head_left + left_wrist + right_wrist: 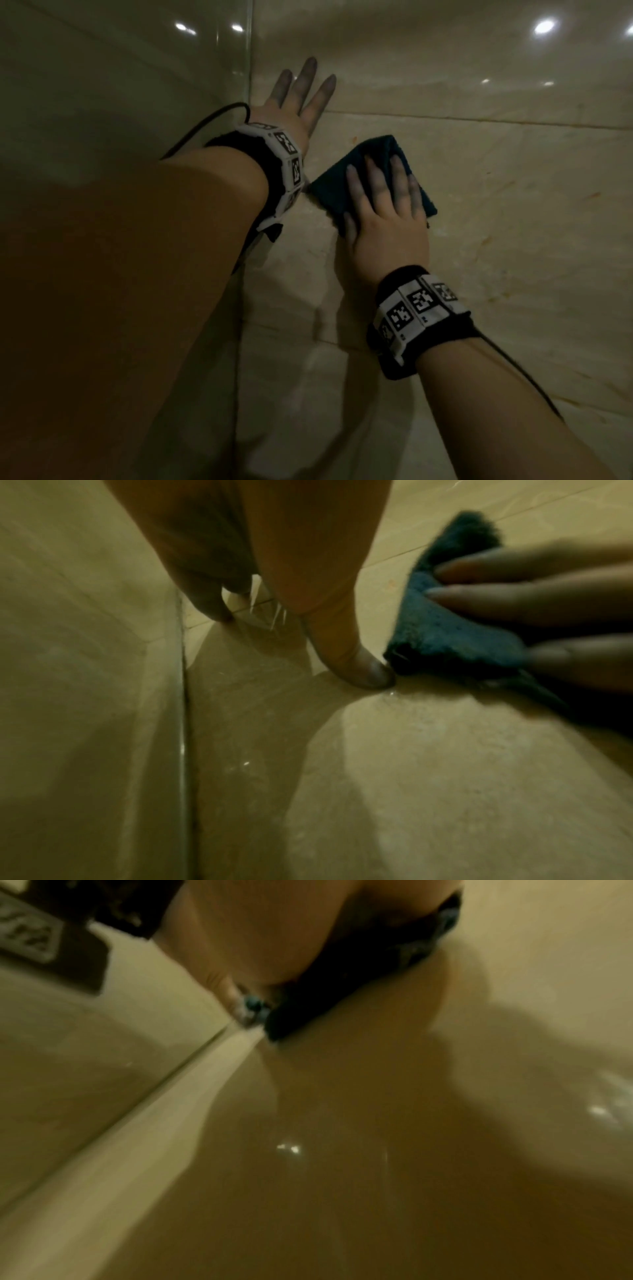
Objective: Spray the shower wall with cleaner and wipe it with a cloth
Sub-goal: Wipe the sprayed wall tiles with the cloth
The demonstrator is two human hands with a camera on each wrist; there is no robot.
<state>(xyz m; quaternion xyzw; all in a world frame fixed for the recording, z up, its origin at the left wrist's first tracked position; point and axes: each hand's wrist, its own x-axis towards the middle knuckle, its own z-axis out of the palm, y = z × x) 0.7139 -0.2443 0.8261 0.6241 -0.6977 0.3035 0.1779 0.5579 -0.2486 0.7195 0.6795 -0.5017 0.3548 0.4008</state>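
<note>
A dark teal cloth (pixel 346 178) lies flat against the beige tiled shower wall (pixel 496 192). My right hand (pixel 383 205) presses it to the tile with straight, spread fingers. My left hand (pixel 298 99) rests flat on the wall up and to the left of the cloth, fingers straight, close to the corner. In the left wrist view the left thumb (pixel 359 664) touches the wall beside the cloth (pixel 445 631), with the right hand's fingers (pixel 514 599) lying on it. The right wrist view is blurred; a dark edge of cloth (pixel 342 996) shows under the palm. No spray bottle is in view.
A glass panel (pixel 137 85) meets the tiled wall at a vertical corner seam (pixel 248 68) on the left. Tile grout lines (pixel 479 118) cross the wall. The wall looks wet and glossy, with ceiling lights reflected in it.
</note>
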